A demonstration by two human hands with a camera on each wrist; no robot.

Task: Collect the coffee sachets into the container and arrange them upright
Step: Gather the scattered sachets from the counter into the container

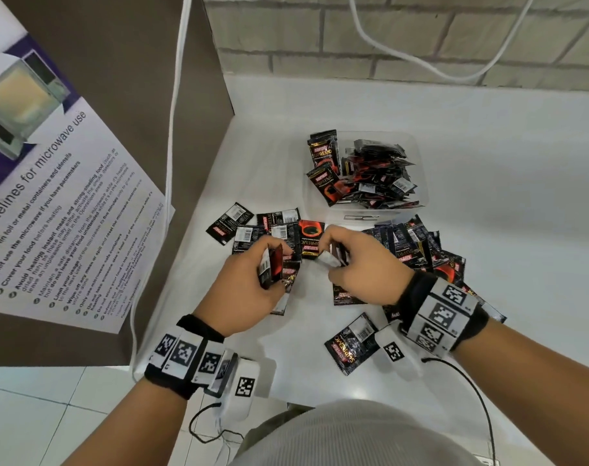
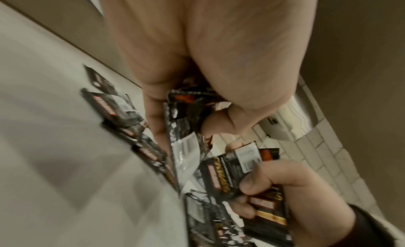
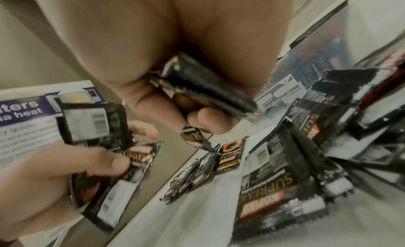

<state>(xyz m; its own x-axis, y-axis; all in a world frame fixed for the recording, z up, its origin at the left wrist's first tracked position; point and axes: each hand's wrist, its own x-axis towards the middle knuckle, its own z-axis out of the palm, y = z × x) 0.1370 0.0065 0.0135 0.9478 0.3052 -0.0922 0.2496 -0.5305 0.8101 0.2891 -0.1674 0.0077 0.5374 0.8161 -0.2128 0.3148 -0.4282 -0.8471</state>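
Black and red coffee sachets (image 1: 252, 227) lie scattered on the white counter (image 1: 488, 250). A clear plastic container (image 1: 421, 176) at the back holds several sachets, two of them upright at its left side (image 1: 323, 153). My left hand (image 1: 252, 280) grips a small bunch of sachets (image 1: 272, 267), seen edge-on in the left wrist view (image 2: 186, 115). My right hand (image 1: 357, 260) grips another bunch (image 1: 333, 257), whose serrated edges (image 3: 203, 87) show between thumb and fingers. Both hands hover just above the sachets in front of the container.
A pile of sachets (image 1: 417, 243) lies to the right of my right hand and one sachet (image 1: 353, 344) near the counter's front edge. A microwave guidelines poster (image 1: 50, 196) hangs on the brown side wall at the left. White cables (image 1: 175, 129) run down the wall.
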